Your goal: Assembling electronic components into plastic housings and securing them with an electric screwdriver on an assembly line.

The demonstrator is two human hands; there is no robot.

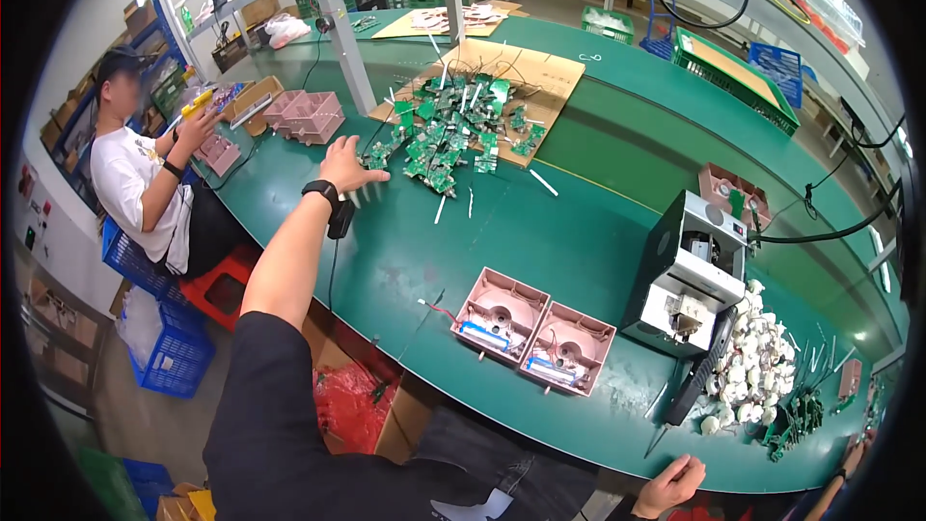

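My left hand (352, 166) reaches far out over the green table (386, 251), fingers spread, beside a heap of green circuit boards (449, 125). The heap lies partly on a sheet of cardboard (555, 87). A dark object (340, 220) shows under that wrist, too unclear to name. At the near table edge rests my right hand (672, 485), its fingers curled in; whatever they hold, if anything, is hidden. Close by lies a black-handled tool (696, 381) with a thin metal shaft. Two pink open housings (502, 309) with blue cylinders and wires sit between my hands.
A black and white machine (685, 280) stands right of the housings. Beside it are a pile of white parts (752, 357) and more green boards (799, 420). Another person (145, 164) sits at left, holding a yellow tool (198, 103), near stacked pink housings (307, 116). A metal post (342, 39) rises from the table.
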